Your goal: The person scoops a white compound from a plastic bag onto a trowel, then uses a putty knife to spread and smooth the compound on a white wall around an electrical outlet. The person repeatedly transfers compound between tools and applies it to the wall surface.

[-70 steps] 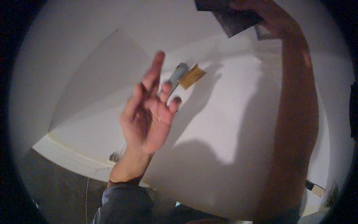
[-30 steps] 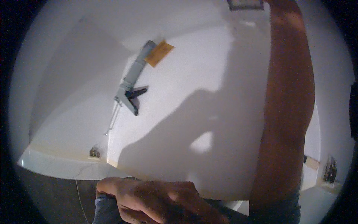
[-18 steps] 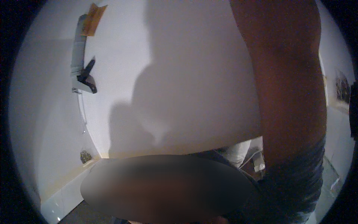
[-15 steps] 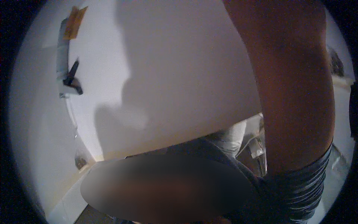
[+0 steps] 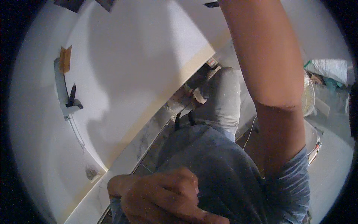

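Note:
Near the bottom middle is my left hand [image 5: 160, 196], in front of my blue-grey shirt [image 5: 212, 156]. Its fingers are bent inward, one reaching further toward the lower edge; whatever they might hold is hidden. My right arm [image 5: 268, 67] stretches up along the right side, and its hand lies beyond the upper edge, out of view. Beside that forearm, a dark narrow tip [image 5: 211, 4] shows at the top. Before me stands a white wall [image 5: 138, 74] with shadows on it.
On the left wall, a grey-white strip [image 5: 60, 84] carries brown tape [image 5: 65, 59] and a black clip [image 5: 72, 98]. Below is a rough hole [image 5: 90, 173]. Marble-look skirting [image 5: 136, 149] edges the floor. At right are a fan [image 5: 308, 95] and white sack [image 5: 328, 70].
My view has turned, so the wall's lower edge slants more steeply and my pale trouser leg shows more. My left hand now shows where a blurred patch was. Dark pieces appear at the top.

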Action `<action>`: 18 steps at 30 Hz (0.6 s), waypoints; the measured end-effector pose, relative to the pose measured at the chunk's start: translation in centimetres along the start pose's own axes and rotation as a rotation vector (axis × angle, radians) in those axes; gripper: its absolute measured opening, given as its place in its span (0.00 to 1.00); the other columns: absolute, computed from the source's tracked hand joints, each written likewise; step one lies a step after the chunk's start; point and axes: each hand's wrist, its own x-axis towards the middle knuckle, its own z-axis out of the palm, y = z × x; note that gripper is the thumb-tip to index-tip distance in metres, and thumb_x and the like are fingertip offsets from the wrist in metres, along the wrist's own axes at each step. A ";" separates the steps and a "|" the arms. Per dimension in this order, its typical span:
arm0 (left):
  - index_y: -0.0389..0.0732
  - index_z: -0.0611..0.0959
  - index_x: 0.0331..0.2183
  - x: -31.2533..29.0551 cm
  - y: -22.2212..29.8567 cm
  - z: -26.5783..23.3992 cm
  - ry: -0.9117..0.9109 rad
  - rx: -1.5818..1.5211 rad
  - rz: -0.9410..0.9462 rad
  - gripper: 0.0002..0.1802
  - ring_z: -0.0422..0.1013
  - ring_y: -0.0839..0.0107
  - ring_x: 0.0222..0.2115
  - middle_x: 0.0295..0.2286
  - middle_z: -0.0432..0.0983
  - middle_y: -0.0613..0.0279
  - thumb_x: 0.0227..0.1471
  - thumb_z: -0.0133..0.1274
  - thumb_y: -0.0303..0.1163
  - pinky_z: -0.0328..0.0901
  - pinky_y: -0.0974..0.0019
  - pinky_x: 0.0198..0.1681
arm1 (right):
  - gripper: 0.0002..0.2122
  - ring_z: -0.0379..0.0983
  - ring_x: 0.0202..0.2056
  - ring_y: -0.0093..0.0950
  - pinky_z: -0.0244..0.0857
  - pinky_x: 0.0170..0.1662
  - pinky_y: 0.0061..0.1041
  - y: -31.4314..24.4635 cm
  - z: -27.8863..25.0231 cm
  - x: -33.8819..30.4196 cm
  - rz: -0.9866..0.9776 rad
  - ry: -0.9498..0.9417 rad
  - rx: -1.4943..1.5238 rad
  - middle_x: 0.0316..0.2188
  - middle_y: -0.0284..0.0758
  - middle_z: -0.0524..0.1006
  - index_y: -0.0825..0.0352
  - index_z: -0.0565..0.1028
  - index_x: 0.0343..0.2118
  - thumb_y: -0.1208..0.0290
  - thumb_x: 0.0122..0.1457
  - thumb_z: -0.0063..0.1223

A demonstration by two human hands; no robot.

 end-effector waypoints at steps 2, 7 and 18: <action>0.45 0.90 0.39 0.3 1.0 0.6 0.005 0.058 0.000 0.15 0.74 0.72 0.32 0.28 0.80 0.64 0.51 0.69 0.41 0.67 0.61 0.39 | 0.11 0.69 0.25 0.28 0.65 0.34 0.28 -0.9 -1.5 -3.7 0.046 0.036 -0.036 0.20 0.36 0.76 0.70 0.82 0.29 0.65 0.60 0.59; 0.47 0.90 0.33 -1.5 -0.4 2.0 0.116 -0.093 0.246 0.16 0.74 0.69 0.32 0.30 0.82 0.61 0.55 0.62 0.50 0.67 0.58 0.38 | 0.11 0.67 0.23 0.27 0.65 0.32 0.27 -2.8 0.0 -12.4 0.062 0.047 0.056 0.18 0.37 0.73 0.71 0.81 0.29 0.67 0.60 0.57; 0.59 0.90 0.45 -1.9 1.8 1.7 -0.241 0.286 0.112 0.19 0.68 0.70 0.25 0.21 0.75 0.70 0.50 0.66 0.46 0.64 0.56 0.39 | 0.07 0.70 0.34 0.27 0.62 0.38 0.27 -2.9 8.1 -31.8 0.378 0.162 0.466 0.28 0.33 0.73 0.71 0.76 0.27 0.76 0.51 0.65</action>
